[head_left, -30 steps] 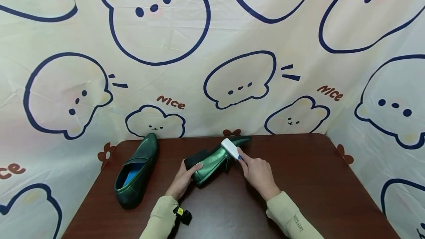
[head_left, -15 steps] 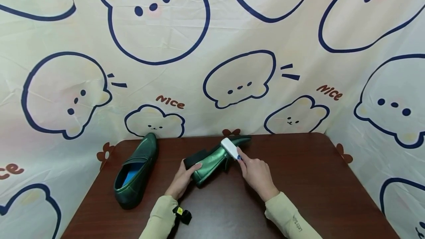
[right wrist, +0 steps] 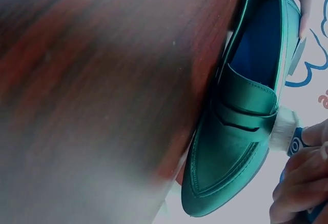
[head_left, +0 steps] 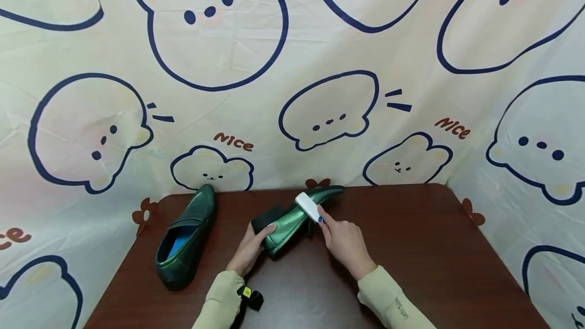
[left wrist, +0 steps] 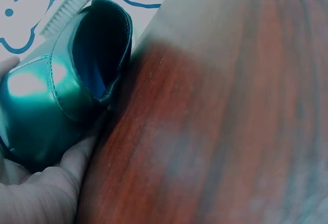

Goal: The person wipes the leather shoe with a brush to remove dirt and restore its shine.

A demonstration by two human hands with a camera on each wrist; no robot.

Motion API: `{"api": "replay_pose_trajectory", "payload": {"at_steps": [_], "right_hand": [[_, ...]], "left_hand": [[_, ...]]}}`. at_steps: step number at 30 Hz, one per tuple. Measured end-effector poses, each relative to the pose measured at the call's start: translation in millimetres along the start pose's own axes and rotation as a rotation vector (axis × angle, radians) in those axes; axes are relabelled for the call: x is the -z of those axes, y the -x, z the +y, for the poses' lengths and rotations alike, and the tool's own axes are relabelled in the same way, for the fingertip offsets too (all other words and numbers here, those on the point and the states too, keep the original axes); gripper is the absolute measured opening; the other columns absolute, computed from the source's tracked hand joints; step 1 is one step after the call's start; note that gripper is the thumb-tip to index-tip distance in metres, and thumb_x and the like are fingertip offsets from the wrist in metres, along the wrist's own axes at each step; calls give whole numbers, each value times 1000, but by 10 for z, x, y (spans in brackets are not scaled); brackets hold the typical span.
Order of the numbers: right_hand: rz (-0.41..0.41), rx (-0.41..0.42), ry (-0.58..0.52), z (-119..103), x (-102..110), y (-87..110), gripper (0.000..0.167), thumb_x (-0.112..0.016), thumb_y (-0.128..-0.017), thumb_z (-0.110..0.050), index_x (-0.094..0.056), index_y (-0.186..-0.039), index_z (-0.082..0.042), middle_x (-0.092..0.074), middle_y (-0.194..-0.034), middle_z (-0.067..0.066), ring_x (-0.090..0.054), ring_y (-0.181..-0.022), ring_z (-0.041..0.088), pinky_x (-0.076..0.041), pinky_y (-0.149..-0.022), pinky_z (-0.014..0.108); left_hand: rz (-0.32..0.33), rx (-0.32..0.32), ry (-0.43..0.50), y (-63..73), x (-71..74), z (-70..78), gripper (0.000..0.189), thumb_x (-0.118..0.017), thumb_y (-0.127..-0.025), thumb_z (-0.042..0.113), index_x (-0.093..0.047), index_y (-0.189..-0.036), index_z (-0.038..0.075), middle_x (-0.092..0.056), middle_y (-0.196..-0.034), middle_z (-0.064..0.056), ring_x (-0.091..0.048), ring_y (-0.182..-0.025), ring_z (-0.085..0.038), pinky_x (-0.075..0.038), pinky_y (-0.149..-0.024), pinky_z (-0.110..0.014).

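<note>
One shoe, heel end in left grip

We had room on the right of the table and a narrower lane on the left, between the upright shoe and the left hand; the tilted shoe, brush and right hand blocked the far middle.

The backdrop reads "Nice", the sleeve "Lets…"
</note>
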State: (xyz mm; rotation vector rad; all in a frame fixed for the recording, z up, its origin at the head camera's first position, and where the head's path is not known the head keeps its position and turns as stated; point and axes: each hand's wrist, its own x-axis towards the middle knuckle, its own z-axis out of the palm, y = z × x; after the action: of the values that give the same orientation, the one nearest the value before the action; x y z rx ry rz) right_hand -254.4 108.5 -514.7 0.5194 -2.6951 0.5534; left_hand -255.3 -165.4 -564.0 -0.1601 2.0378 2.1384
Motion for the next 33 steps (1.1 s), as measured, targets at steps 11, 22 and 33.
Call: {"api": "replay_pose_trajectory", "payload": {"at_steps": [11,22,33], "right_hand": [[20,-72,55,248,45,-72,49,-65,-103,-27,-56,-151,-20,-56,-56,3,-40,-43,13,-34,-43,30],[25,-209,36,575,70,-100,48,-60,-106,-25,-53,-152,-13,-59,-61,9,-48,-46,20,-43,-46,38],[-89,-38,-145,171,75,-102,51,-63,-105,-24,-50,-154,-20,-61,-66,-1,-47,-53,11,-43,-54,29]], "left_hand": [[-15,-9,35,-47,-25,28,88,-70,-97,49,-19,-160,14,-37,-157,-17,-49,-133,-28,-44,-105,-41],[-8,2,58,-40,7,22,86,-69,-97,48,-19,-160,16,-38,-156,-16,-52,-129,-27,-46,-102,-39],[-21,12,72,-36,-3,24,87,-68,-98,49,-18,-160,15,-39,-154,-18,-53,-129,-27,-47,-102,-39]]}}
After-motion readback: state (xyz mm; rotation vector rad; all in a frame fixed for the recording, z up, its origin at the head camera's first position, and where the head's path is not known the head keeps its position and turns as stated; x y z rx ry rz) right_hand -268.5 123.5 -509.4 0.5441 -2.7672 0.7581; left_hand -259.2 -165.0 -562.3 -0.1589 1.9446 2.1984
